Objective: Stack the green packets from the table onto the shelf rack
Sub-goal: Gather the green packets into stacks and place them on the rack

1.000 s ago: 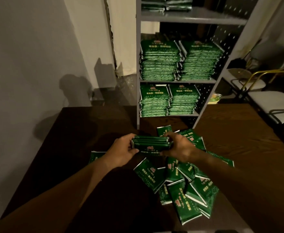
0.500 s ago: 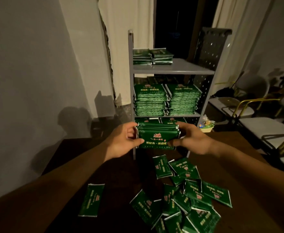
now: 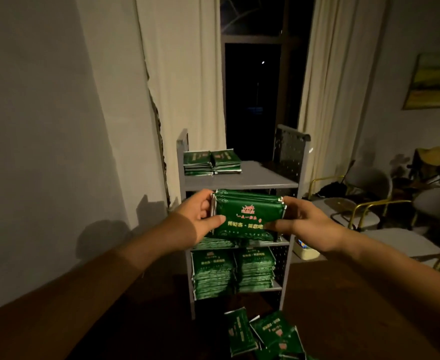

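At centre frame, a bundle of green packets (image 3: 247, 215) is held between both hands in front of the grey shelf rack (image 3: 242, 178). The left hand (image 3: 196, 216) clasps the bundle's left end, thumb across the front face; the right hand (image 3: 302, 224) clasps the right end likewise. Two short packet stacks (image 3: 211, 162) rest on the rack's top shelf, upper centre; tall stacks (image 3: 233, 274) fill a lower shelf. Loose packets (image 3: 263, 333) lie on the dark table (image 3: 135, 320) at lower centre.
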The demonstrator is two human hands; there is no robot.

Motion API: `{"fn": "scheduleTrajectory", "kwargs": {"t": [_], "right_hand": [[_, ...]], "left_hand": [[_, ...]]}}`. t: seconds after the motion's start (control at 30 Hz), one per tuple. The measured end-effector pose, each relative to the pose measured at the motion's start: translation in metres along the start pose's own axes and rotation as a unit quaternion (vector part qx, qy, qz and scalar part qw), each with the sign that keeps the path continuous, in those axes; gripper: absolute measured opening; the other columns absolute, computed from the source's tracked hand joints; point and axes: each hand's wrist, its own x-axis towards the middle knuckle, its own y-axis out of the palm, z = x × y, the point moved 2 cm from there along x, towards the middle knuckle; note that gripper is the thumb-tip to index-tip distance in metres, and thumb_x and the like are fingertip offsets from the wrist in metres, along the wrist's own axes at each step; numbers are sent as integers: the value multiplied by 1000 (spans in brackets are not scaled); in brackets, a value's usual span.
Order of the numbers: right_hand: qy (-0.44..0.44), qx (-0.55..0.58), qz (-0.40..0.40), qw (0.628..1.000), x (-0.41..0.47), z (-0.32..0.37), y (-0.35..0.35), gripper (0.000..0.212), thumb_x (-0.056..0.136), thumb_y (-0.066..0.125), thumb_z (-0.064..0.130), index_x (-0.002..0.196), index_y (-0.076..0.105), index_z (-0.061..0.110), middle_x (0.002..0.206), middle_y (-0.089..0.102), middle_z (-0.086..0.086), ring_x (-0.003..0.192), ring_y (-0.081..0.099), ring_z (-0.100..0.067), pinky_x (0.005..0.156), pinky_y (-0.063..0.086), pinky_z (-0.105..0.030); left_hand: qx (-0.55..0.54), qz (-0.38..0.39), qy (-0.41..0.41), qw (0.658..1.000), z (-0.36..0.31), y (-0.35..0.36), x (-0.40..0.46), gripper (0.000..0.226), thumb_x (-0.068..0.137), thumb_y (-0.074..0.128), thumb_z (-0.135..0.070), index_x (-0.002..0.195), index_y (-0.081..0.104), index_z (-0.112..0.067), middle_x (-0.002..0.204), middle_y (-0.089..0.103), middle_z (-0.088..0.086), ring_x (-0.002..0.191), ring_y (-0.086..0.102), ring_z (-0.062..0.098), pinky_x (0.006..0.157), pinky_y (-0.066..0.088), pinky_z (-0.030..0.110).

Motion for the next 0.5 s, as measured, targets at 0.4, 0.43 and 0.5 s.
{"fn": "scheduleTrajectory", "kwargs": {"t": [0.4, 0.43, 0.5], "right_hand": [[59, 160, -36, 985, 22, 7, -29, 26, 88, 70, 10, 110, 56, 14, 95, 67, -10, 74, 64, -20, 81, 49, -40], [64, 169, -55, 982, 28, 4, -31, 25, 88, 69, 12, 110, 57, 13, 92, 66, -8, 71, 64, -17, 78, 48, -38], [81, 182, -93, 976, 42, -1, -35, 31, 89, 69, 21, 115, 60, 9, 90, 65, -5, 70, 64, -15, 74, 49, -33]], "left_hand": [[-91, -63, 44, 993, -63, 14, 78, 21, 93, 71, -33, 109, 61, -25, 110, 74, 8, 108, 69, 32, 100, 51, 57], [-93, -75, 44, 992, -66, 15, 87, 21, 95, 68, -31, 112, 59, -19, 110, 72, 8, 110, 67, 32, 101, 51, 55], [-59, -107, 54, 991, -72, 17, 100, 23, 100, 60, -31, 116, 55, -15, 113, 66, 3, 112, 64, 30, 100, 53, 48]]}}
